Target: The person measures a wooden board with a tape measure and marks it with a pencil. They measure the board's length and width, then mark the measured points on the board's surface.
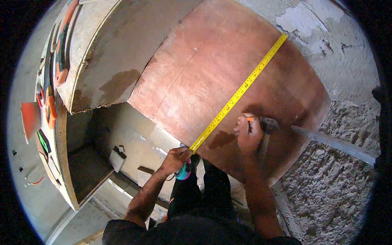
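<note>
A reddish-brown plywood sheet (pixel 179 94) lies in front of me, with damp-looking dark patches. Across it runs the extended yellow blade of a tape measure (pixel 241 90), from the sheet's near edge to its far right edge. My left hand (pixel 176 161) is closed on the tape at the near edge, and its teal and pink case shows just below the fingers. Over the right part of the sheet, my right hand (pixel 249 136) is closed around an orange pencil (pixel 250 119). The pencil's tip is hidden or too small to make out.
To the left, a wooden box-like frame (pixel 67 163) carries tools, among them an orange-handled saw (pixel 61 73) and an orange-handled tool (pixel 50 110). A greyish board (pixel 134 49) adjoins the sheet. A metal bar (pixel 339 146) and rough wall (pixel 326 192) are at right.
</note>
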A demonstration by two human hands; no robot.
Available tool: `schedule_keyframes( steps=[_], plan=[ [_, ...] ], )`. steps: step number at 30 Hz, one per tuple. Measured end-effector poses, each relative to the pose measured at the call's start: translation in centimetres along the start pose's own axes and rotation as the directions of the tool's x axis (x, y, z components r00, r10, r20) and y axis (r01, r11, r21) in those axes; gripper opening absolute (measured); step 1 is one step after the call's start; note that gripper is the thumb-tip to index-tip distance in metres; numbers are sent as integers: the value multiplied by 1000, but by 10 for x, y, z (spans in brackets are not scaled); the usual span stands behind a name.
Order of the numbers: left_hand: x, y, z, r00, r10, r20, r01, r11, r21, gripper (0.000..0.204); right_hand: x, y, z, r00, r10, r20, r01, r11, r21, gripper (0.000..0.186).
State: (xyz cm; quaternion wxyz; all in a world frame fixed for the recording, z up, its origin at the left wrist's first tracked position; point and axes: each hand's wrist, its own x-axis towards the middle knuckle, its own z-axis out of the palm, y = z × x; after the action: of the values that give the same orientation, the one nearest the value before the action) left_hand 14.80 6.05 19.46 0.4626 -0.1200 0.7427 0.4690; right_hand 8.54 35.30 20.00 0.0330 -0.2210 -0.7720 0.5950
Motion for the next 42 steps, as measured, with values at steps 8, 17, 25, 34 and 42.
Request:
schedule_keyframes(
  steps=[8, 17, 25, 34, 42],
  plan=[
    [2, -2, 5, 1000, 6, -3, -6, 993, -116, 30, 142, -25, -31, 954, -244, 175, 276, 942, -191, 15],
    [-2, 7, 1, 1000, 8, 4, -8, 987, -159, 30, 166, -12, -19, 883, -300, 362, 395, 891, -226, 15],
    [-4, 13, -2, 1000, -6, 7, 7, 992, -126, 27, 172, -11, -22, 883, -246, 399, 366, 894, -259, 17],
    [-1, 6, -1, 999, 42, 2, -41, 989, -139, 26, 171, -9, -25, 850, -313, 423, 421, 887, -191, 16],
    [0, 1, 3, 999, 31, -24, -35, 988, -148, 24, 168, -10, -24, 823, -405, 398, 510, 835, -207, 12]
  ],
)
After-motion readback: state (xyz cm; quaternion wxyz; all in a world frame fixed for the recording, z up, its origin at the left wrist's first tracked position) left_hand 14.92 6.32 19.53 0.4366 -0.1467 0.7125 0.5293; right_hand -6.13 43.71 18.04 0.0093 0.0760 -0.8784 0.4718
